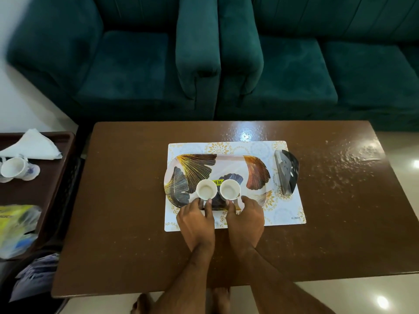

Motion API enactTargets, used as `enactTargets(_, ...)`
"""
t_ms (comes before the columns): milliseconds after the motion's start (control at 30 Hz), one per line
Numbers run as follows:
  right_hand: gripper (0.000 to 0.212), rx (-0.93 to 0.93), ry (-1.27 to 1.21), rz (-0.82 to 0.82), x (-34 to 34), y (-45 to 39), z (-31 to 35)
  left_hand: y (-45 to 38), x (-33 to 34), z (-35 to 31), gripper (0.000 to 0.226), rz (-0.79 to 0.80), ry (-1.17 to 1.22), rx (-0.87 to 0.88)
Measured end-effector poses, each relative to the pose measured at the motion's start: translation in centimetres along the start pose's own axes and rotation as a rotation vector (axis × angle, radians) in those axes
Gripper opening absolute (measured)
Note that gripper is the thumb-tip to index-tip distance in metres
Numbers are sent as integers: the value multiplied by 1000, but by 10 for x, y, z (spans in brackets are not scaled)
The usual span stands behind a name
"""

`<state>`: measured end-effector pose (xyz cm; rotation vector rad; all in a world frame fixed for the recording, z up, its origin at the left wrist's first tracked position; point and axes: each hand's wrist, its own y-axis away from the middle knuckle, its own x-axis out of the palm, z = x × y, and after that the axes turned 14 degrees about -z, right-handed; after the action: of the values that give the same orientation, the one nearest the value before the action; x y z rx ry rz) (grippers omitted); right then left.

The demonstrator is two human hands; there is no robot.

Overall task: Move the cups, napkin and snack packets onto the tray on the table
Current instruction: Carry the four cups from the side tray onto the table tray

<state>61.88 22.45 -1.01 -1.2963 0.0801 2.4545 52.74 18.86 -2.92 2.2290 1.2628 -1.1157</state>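
Cups: 2 sitting on tray (229, 158) | left hand (195, 219) grip pinching left cup (205, 189) handle | right hand (246, 215) grip pinching right cup (230, 189) handle.

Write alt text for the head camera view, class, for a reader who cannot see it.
Two hands, left hand and right hand, hold two white cups side by side on a leaf-patterned tray, which rests on a placemat on a brown table. On a side table to the left lie a napkin, another cup and snack packets.
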Motion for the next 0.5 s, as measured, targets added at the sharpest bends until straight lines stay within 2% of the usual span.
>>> enactTargets(167, 47, -290, 16, -116, -4, 2, 9, -14, -23, 14, 40, -39, -19, 88)
enactTargets(500, 69, -752, 149, 209, 46, 52, 130, -129, -118, 93, 65, -42, -208, 309)
